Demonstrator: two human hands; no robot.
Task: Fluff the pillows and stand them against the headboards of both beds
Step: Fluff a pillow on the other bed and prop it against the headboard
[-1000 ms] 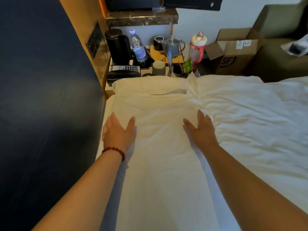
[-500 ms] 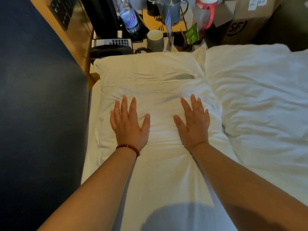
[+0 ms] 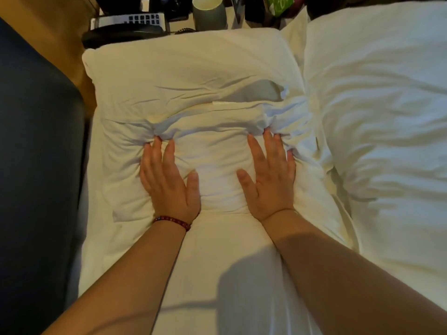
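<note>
A white pillow (image 3: pixel 193 76) lies flat on the bed beside the dark blue headboard (image 3: pixel 36 141) at the left. My left hand (image 3: pixel 169 182), with a red bead bracelet at the wrist, presses palm down into the pillow's left half. My right hand (image 3: pixel 268 175) presses into its right half. Both hands have straight fingers whose tips sink into the fabric, which bunches into creases ahead of them. The pillowcase opening gapes near the pillow's upper right. A second white pillow (image 3: pixel 377 105) lies flat to the right, touching the first.
A nightstand past the pillow holds a black telephone (image 3: pixel 125 30), a grey cup (image 3: pixel 209 13) and a green packet (image 3: pixel 280 4). A wooden panel (image 3: pixel 55 37) runs along the upper left. White sheet (image 3: pixel 217 274) covers the bed under my forearms.
I have leaned closer over the pillow. Both hands slid forward along it and pushed deeper, so the fabric bunches at my fingertips.
</note>
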